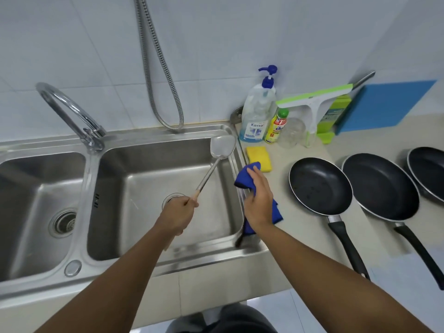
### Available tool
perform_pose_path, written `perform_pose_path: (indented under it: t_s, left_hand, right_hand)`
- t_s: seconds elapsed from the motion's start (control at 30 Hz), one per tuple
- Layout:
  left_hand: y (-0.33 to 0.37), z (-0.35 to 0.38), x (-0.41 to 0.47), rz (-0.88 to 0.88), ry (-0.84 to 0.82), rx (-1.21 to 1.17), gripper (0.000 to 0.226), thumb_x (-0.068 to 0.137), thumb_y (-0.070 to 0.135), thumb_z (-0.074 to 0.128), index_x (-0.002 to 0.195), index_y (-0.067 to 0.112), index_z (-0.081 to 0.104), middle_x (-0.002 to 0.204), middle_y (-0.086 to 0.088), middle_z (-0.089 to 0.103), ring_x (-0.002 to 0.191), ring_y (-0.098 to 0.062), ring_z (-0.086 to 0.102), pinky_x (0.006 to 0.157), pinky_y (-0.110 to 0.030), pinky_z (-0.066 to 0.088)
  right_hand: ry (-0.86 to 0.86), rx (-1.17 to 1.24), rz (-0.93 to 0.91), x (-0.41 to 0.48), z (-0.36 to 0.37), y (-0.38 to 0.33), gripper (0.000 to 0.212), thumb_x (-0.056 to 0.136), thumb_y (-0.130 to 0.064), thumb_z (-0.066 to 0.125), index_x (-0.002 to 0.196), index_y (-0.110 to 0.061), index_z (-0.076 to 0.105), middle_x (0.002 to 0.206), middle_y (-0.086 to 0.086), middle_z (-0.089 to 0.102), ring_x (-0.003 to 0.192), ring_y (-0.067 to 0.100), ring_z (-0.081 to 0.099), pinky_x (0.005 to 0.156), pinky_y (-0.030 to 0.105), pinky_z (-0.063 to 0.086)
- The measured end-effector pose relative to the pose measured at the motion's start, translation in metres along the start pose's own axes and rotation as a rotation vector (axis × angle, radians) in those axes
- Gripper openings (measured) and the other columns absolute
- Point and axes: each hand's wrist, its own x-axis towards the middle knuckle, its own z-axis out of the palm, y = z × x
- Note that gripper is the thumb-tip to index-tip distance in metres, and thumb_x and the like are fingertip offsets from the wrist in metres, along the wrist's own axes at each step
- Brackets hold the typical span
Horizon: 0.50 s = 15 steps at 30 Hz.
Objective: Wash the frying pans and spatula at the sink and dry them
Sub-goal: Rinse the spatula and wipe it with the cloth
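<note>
My left hand (179,213) grips the wooden handle end of a metal spatula (219,152), held above the right sink basin (153,188) with its blade pointing up and to the right. At the sink's right rim my right hand (258,200) holds a blue cloth (245,177), which hangs down on both sides of the hand. Three black frying pans stand on the counter to the right: the nearest (320,186), the middle one (380,186), and a third (430,170) cut off by the frame edge. Their handles point toward me.
A chrome tap (69,111) arches over the divider of the double sink; the left basin (36,207) has a drain. A yellow sponge (259,156), a soap pump bottle (258,109), a yellow bottle (276,127), a green squeegee (312,99) and a blue board (384,106) crowd the back counter.
</note>
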Motion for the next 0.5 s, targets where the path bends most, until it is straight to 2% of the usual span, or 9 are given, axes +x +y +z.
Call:
perform_pose_path:
  t_s: [0.1, 0.17, 0.23, 0.3, 0.4, 0.5]
  left_hand:
    - [0.004, 0.002, -0.003, 0.022, 0.003, 0.028, 0.032, 0.107, 0.031, 0.044, 0.107, 0.016, 0.072, 0.073, -0.007, 0.057, 0.055, -0.019, 0.045, 0.045, -0.026, 0.037]
    - [0.011, 0.004, -0.008, 0.059, 0.011, 0.056, 0.033, 0.108, 0.035, 0.045, 0.104, 0.016, 0.072, 0.071, -0.005, 0.058, 0.055, -0.018, 0.046, 0.045, -0.026, 0.039]
    - [0.016, 0.004, -0.014, 0.11, 0.039, 0.067, 0.04, 0.108, 0.039, 0.046, 0.095, 0.012, 0.072, 0.066, -0.002, 0.056, 0.053, -0.017, 0.045, 0.047, -0.027, 0.04]
    - [0.015, 0.001, -0.017, 0.139, 0.082, 0.081, 0.047, 0.108, 0.041, 0.048, 0.086, 0.005, 0.07, 0.065, -0.004, 0.055, 0.053, -0.017, 0.044, 0.05, -0.03, 0.042]
    - [0.006, -0.005, -0.024, 0.165, 0.125, 0.164, 0.049, 0.108, 0.037, 0.049, 0.081, 0.002, 0.068, 0.066, -0.004, 0.053, 0.054, -0.015, 0.043, 0.049, -0.025, 0.038]
    - [0.006, -0.01, -0.026, 0.174, 0.174, 0.182, 0.049, 0.107, 0.034, 0.05, 0.076, 0.001, 0.066, 0.064, -0.004, 0.052, 0.056, -0.017, 0.044, 0.05, -0.025, 0.037]
  right_hand:
    - [-0.011, 0.065, -0.111, 0.012, 0.013, -0.036, 0.075, 0.08, 0.026, 0.045, 0.146, -0.007, 0.049, 0.158, 0.007, 0.039, 0.15, 0.016, 0.03, 0.12, 0.021, 0.027]
    - [-0.179, 0.082, -0.222, 0.012, 0.025, -0.049, 0.076, 0.081, 0.026, 0.045, 0.149, -0.008, 0.045, 0.162, 0.006, 0.033, 0.153, 0.019, 0.023, 0.121, 0.022, 0.025]
    - [-0.388, 0.015, -0.364, 0.011, 0.038, -0.044, 0.075, 0.083, 0.025, 0.05, 0.15, -0.008, 0.044, 0.163, 0.007, 0.031, 0.155, 0.025, 0.016, 0.125, 0.036, 0.021]
    - [-0.487, -0.098, -0.454, 0.02, 0.045, -0.029, 0.078, 0.081, 0.026, 0.055, 0.151, -0.006, 0.043, 0.162, 0.008, 0.031, 0.156, 0.029, 0.01, 0.127, 0.047, 0.013]
    - [-0.503, -0.19, -0.426, 0.042, 0.048, -0.017, 0.084, 0.077, 0.029, 0.054, 0.152, -0.007, 0.04, 0.163, 0.009, 0.029, 0.155, 0.029, 0.007, 0.127, 0.044, 0.005]
    - [-0.485, -0.144, -0.35, 0.039, 0.056, -0.034, 0.082, 0.077, 0.03, 0.053, 0.149, -0.007, 0.045, 0.162, 0.008, 0.033, 0.155, 0.028, 0.01, 0.127, 0.048, 0.011]
